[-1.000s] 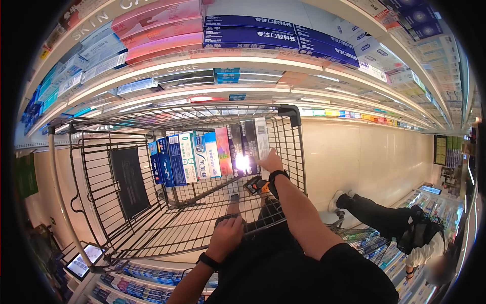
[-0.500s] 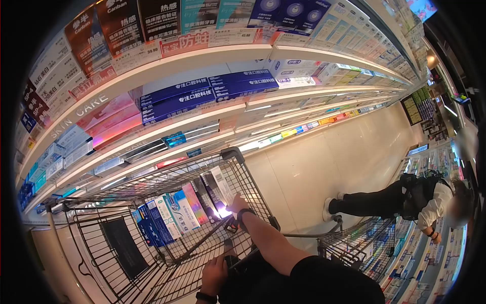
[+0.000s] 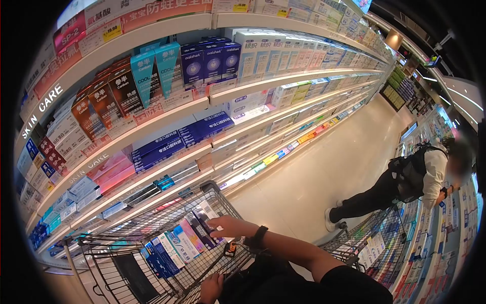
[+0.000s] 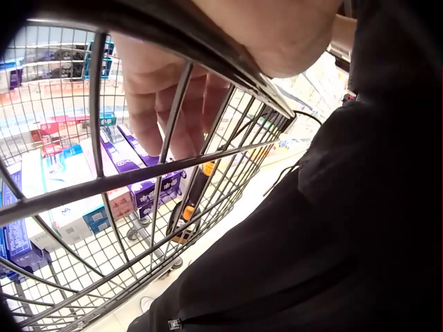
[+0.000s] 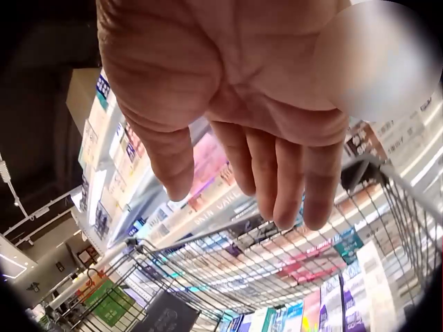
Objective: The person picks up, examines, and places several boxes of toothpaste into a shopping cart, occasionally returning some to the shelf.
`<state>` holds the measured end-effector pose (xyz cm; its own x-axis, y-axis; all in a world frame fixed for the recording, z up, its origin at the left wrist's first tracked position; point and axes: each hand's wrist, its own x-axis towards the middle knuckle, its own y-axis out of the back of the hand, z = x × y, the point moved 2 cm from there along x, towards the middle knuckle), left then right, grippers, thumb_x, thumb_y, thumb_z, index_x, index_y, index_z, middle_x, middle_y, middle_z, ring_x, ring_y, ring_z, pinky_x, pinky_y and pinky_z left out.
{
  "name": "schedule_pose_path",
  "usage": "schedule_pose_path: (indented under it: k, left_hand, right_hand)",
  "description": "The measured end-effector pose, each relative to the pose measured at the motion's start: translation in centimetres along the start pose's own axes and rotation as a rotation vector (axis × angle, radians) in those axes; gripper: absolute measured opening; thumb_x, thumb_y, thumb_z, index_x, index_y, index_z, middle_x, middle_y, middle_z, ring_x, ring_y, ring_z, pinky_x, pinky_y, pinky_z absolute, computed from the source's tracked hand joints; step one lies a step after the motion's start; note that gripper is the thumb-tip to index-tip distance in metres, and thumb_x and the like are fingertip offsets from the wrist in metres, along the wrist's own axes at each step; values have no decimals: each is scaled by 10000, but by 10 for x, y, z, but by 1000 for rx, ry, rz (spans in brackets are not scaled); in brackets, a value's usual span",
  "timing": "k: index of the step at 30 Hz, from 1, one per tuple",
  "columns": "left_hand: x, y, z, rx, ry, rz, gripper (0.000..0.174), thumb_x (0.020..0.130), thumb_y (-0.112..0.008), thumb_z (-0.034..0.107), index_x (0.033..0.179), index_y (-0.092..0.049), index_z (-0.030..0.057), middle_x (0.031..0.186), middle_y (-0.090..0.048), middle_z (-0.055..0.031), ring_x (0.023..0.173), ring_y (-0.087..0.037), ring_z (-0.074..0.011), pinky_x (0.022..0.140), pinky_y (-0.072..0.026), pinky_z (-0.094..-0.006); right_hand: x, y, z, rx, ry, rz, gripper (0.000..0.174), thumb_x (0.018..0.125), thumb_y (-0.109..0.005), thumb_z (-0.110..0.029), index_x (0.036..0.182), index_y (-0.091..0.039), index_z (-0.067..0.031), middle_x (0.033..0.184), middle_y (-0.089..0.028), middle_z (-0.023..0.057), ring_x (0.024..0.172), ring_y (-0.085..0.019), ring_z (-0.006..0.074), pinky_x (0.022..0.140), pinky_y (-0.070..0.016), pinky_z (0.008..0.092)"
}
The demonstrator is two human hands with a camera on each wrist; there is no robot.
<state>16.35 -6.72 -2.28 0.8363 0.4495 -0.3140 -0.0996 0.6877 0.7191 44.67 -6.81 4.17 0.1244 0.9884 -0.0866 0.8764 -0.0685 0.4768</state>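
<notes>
My right hand (image 3: pixel 230 228) reaches out over the shopping cart (image 3: pixel 208 187) with its fingers extended and nothing between them. Beneath it, inside the cart, stands a row of toothpaste boxes (image 3: pixel 174 249) in blue, white, pink and dark purple, with a white box (image 5: pixel 379 283) at the end of the row. My left hand (image 3: pixel 211 289) rests over the cart's near rim (image 4: pixel 208 52). In the left wrist view its fingers (image 4: pixel 183 114) hang down loosely inside the wire side, while the base of the thumb stays outside. An orange-and-black object (image 3: pixel 230 248) is beside the boxes.
Shelves of toothpaste boxes (image 3: pixel 212 63) run along the left. A person in dark trousers (image 3: pixel 364 187) stands at the right by a second cart (image 3: pixel 372 248), facing another shelf. Pale floor (image 3: pixel 304 177) lies between the shelves. A dark panel (image 3: pixel 134 276) sits at my cart's left end.
The view has swung up toward the shelves, so the cart appears lower. My right hand has lifted off the end boxes, its fingers straightening. The left hand stays on the rim.
</notes>
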Motion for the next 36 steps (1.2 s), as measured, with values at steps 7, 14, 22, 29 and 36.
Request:
schedule_pose_path:
  k: [7, 14, 22, 29, 36]
  left_hand:
    - [-1, 0, 9, 8, -26, -143, 368, 953, -492, 360, 945, -640, 22, 906, -659, -200, 844, -621, -410, 742, -485, -483]
    - [15, -21, 22, 233, 18, -245, 485, 919, -506, 502, 1000, -633, 41, 907, -665, -189, 839, -633, -397, 739, -492, -481]
    - [23, -16, 62, 176, 342, -389, 681, 935, -426, 569, 1352, -478, 33, 1280, -558, -229, 1206, -507, -387, 1005, -405, -456]
    - [34, -51, 56, 328, 185, -114, 615, 845, -560, 600, 1115, -614, 50, 874, -667, -147, 849, -638, -346, 732, -493, -468]
    - [52, -59, 73, 236, 299, -59, 459, 842, -626, 479, 1014, -597, 55, 935, -657, -153, 932, -625, -350, 807, -491, -468]
  right_hand:
    - [-98, 70, -5, 84, -149, 280, 439, 876, -647, -305, 1152, -595, 32, 1054, -667, 211, 979, -652, 338, 840, -520, 376]
    - [-165, 63, 98, -73, -297, 307, 450, 869, -656, -318, 1165, -599, 16, 1071, -664, 208, 978, -650, 334, 865, -512, 389]
    - [-165, 157, 149, -64, -270, 484, 451, 850, -662, -270, 1177, -596, 34, 1073, -659, 227, 972, -647, 344, 849, -517, 398]
    - [-155, 142, 162, 43, -331, 324, 474, 873, -655, -261, 1243, -560, 20, 1134, -653, 201, 1036, -647, 297, 844, -532, 369]
    - [-155, 79, 143, 179, -325, 61, 439, 875, -653, -195, 1227, -553, 46, 1085, -665, 224, 1030, -653, 292, 876, -518, 358]
